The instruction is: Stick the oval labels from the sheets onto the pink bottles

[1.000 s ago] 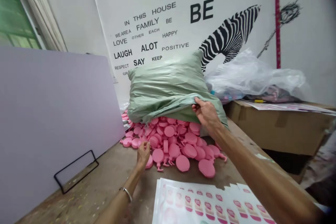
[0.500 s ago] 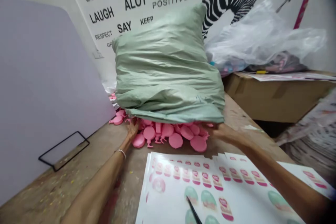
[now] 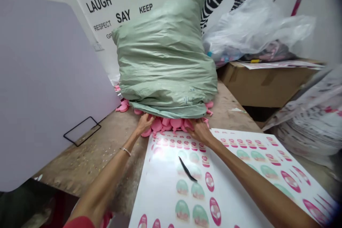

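A bulging green sack [image 3: 165, 53] rests on the table, its mouth facing me with the lower edge hanging over a pile of pink plastic pieces [image 3: 176, 124], round with thin hooked tails. My left hand [image 3: 144, 124] is at the pile's left side, just below the sack's lip. Its fingers reach inward against the pieces, tips partly hidden. On the pile's right side my right hand [image 3: 200, 130] lies cupped, fingers apart and touching the pieces, some under the lip. Printed sticker sheets [image 3: 165, 192] lie below the hands, with black tweezers [image 3: 187, 169] on top.
At left stands a pale panel [image 3: 53, 78] with a black wire stand [image 3: 82, 131]. A cardboard box [image 3: 267, 82] carrying a clear plastic bag [image 3: 256, 32] is at right. Beside it sits another full plastic bag [image 3: 310, 131]. Behind is a wall with lettering [image 3: 123, 16].
My right hand has moved inward from the sack's right corner to the pile. The pink pieces now lie closer to me, meeting the sheets' top edge. My view has shifted downward.
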A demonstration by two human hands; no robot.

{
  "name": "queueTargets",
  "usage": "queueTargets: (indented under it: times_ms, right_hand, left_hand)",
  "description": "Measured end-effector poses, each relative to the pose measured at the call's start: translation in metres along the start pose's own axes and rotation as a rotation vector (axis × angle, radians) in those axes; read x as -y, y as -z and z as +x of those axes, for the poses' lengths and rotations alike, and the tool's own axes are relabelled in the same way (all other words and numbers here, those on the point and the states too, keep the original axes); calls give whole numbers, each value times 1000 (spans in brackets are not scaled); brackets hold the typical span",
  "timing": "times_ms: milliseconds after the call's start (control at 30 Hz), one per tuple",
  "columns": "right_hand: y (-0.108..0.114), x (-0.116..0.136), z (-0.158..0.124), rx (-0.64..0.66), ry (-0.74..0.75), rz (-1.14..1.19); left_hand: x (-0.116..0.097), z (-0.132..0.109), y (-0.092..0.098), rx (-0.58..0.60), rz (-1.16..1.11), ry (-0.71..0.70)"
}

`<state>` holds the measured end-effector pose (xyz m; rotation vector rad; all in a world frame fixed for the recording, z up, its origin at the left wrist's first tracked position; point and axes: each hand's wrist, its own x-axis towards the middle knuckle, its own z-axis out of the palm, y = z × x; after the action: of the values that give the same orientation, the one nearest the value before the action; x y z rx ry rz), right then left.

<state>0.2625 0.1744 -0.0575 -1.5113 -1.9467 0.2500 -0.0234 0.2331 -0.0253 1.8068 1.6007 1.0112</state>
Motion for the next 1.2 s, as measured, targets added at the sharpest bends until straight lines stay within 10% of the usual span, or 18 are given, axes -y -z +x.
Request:
queueTargets:
  times_ms: [300, 467, 700, 867, 1200]
  right_hand:
    - [12, 74, -82, -127, -15, 252]
    - [-11, 138, -139, -213, 107, 328]
    - [-18, 154, -168, -88, -45, 273]
    - [-20, 143, -153, -62, -231, -226]
    - [-3, 124, -155, 70, -339, -163]
  left_hand:
    - [-53, -140, -5, 169, -426, 48]
    - [-72, -204, -26, 375, -1203, 332]
    - [-41, -231, -1, 234, -1416, 698]
    - [-33, -238, 22, 479, -1695, 879]
    - [-47, -262, -2, 379, -1797, 902]
